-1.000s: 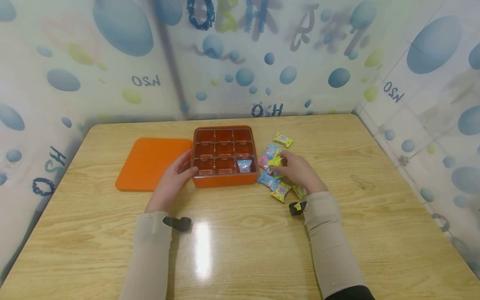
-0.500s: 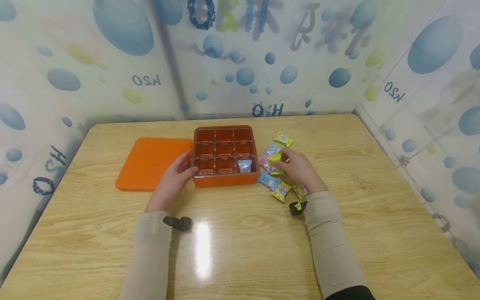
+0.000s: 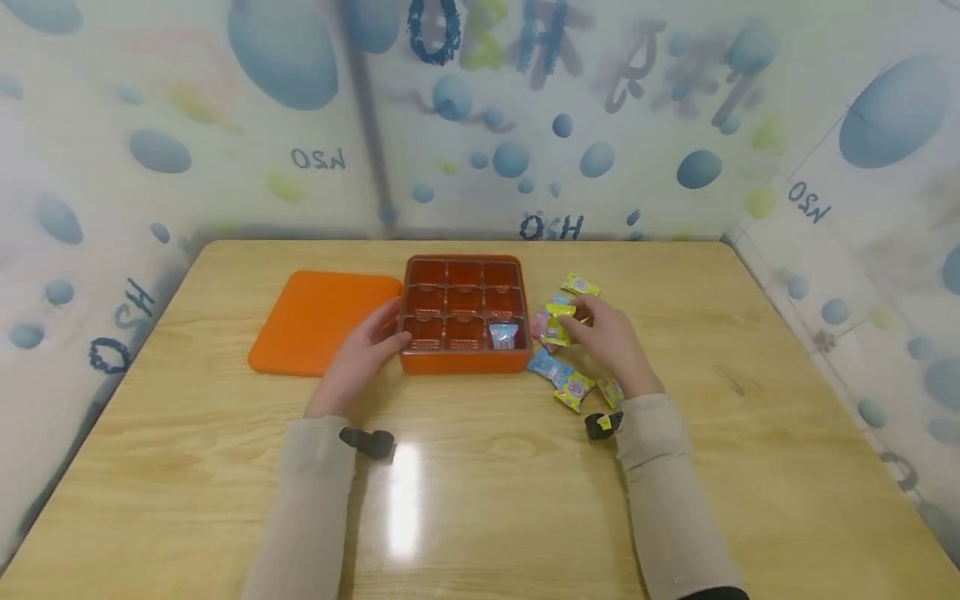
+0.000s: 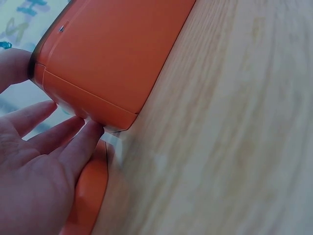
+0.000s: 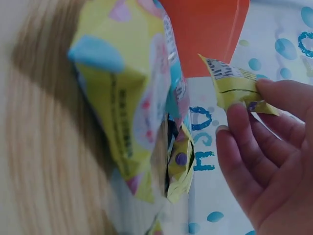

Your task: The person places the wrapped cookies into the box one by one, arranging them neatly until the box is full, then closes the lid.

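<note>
An orange box [image 3: 465, 362] with a clear divided insert stands on the table, and one blue wrapped candy [image 3: 503, 336] lies in its near right compartment. My left hand [image 3: 360, 358] rests against the box's left side, thumb at the rim near the front corner; in the left wrist view its fairly straight fingers [image 4: 73, 134] touch the wall. My right hand [image 3: 611, 342] pinches a yellow wrapped candy [image 5: 234, 84] between thumb and fingers, just above the pile right of the box. Blue [image 3: 550, 367], yellow [image 3: 574, 390] and pink candies lie there, some partly hidden by the hand.
A flat orange lid [image 3: 315, 321] lies on the table left of the box, partly behind my left hand. One yellow candy [image 3: 581, 285] sits apart at the back of the pile. A patterned wall [image 3: 480, 125] borders the table's far edge.
My right hand keeps its pinch on the yellow candy, which has turned a little and shows more of its wrapper. The head view has shifted slightly. My left hand stays at the box.
</note>
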### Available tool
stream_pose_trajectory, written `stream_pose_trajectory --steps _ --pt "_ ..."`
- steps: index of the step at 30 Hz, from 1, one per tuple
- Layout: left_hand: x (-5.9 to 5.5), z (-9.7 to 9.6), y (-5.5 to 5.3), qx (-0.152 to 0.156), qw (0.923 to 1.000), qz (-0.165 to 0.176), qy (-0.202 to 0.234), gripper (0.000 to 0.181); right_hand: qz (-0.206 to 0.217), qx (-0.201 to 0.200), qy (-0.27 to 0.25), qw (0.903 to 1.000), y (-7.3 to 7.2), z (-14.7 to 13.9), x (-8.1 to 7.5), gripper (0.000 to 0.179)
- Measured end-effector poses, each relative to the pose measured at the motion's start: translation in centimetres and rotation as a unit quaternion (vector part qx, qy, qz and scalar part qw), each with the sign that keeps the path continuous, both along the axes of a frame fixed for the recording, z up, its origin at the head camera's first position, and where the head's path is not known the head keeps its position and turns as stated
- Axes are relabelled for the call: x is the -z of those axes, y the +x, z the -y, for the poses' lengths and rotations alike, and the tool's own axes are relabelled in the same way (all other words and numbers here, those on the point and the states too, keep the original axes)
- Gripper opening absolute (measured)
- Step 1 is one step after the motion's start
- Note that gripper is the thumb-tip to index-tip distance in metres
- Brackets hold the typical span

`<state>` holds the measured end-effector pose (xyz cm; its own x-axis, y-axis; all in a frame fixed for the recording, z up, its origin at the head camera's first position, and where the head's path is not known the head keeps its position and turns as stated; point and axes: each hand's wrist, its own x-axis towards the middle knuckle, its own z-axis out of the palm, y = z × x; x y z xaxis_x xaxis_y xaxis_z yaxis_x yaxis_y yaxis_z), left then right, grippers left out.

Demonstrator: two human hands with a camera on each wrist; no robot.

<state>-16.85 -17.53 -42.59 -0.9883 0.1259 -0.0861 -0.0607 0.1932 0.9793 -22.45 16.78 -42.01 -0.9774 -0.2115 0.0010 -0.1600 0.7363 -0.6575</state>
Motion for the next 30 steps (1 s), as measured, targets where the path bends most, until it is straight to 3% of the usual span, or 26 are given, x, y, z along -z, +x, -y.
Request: stream_pose_trajectory --steps 1,8,13,19,30 --pt "-0.1 -0.2 0.0 0.003 1.0000 0.000 0.003 0.060 -0.005 0.004 -0.006 1.0000 0.1 -0.1 0.0 0.036" --pt "2.4 -0.6 -1.5 0.011 0.9996 -0.023 0.014 0.059 -0.026 0.037 -0.027 0.9986 0.5 -0.5 -0.5 0.043" --pt "2.8 -0.5 -1.5 0.013 0.9994 -0.033 0.003 0.058 -0.043 0.046 -0.045 0.9970 0.4 0.5 -1.1 0.047" --pt "2.2 0.0 -1.2 0.006 0.9996 -0.029 -0.002 0.057 -0.051 0.066 -0.106 0.9908 0.2 2.4 -2.3 0.050" --pt "-0.4 0.4 0.4 0.007 0.9997 -0.023 -0.006 0.058 -0.054 0.079 -0.201 0.9749 -0.2 4.7 -3.3 0.046"
